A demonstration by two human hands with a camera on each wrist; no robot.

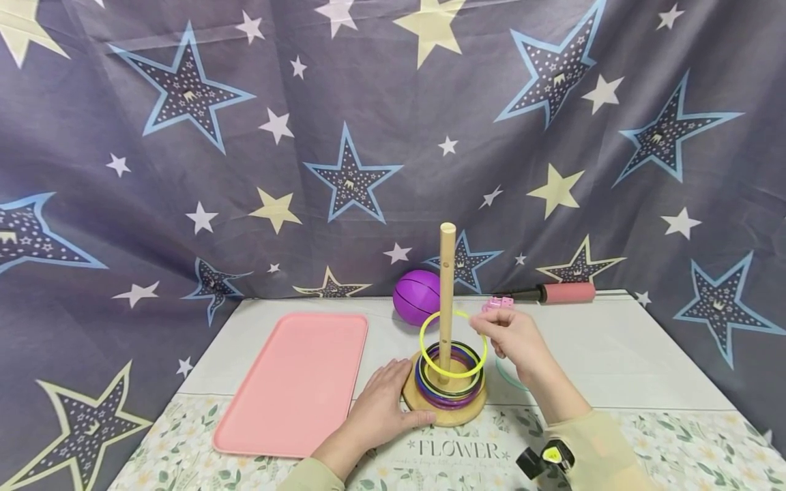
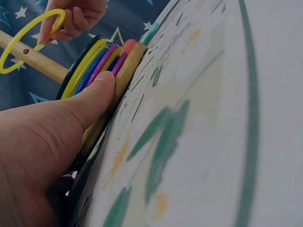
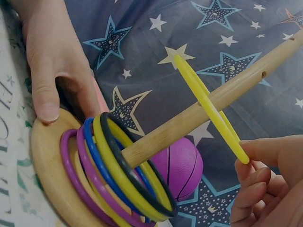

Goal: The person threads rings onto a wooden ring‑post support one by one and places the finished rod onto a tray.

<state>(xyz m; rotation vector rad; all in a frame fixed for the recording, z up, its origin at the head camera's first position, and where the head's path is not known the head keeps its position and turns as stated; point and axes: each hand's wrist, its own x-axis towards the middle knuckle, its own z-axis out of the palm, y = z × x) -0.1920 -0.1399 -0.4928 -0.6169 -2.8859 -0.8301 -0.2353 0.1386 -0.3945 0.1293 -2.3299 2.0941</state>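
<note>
The right hand (image 1: 512, 337) pinches a yellow ring (image 1: 452, 344) that is around the wooden pole (image 1: 446, 286), above the stack of rings (image 1: 448, 378) on the round base (image 1: 447, 409). The left hand (image 1: 383, 402) rests with relaxed fingers against the edge of the base, next to a pink tray (image 1: 295, 382).

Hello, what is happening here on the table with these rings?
A person works at a ring-stacking toy. The right hand pinches a yellow ring that sits around the wooden peg, partway up it. The left hand rests on the round wooden base, thumb on its edge. Several coloured rings lie stacked at the foot of the peg. A pink tray lies to the left, a purple ball behind.
</note>
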